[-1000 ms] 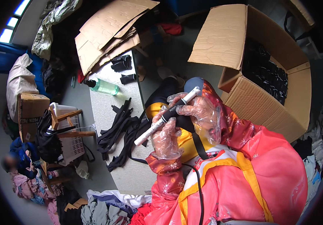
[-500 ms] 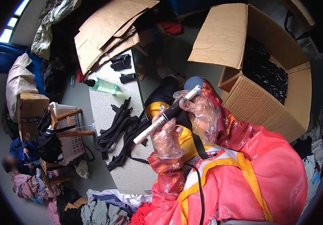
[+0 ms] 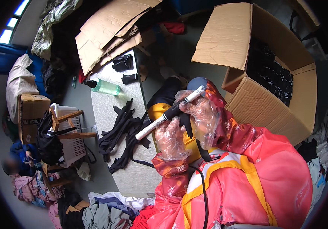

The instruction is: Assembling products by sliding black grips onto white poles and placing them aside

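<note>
Both my hands wear clear, loose plastic gloves. Between them slants a white rod (image 3: 147, 130), its lower end to the left over the table and its upper end by my right hand. A black fabric strip (image 3: 172, 112) is wound in a roll round the rod's middle, and a loose tail of it hangs down between my hands. My left hand (image 3: 170, 142) has its fingers curled against the rod at the roll's lower end. My right hand (image 3: 202, 116) is closed round the rod near its upper end.
Loose black strips (image 3: 122, 131), a green spray bottle (image 3: 108, 87) and small black rolls (image 3: 122, 63) lie on the pale table (image 3: 129, 183). Flattened cardboard (image 3: 103, 30) covers its far end. An open carton (image 3: 274, 108) at right holds many black rolls. Another person (image 3: 26, 156) sits far left.
My left fingers have slid down off the top of the rod to its underside. More of the strip's tail shows between my hands. The rod has barely shifted.
</note>
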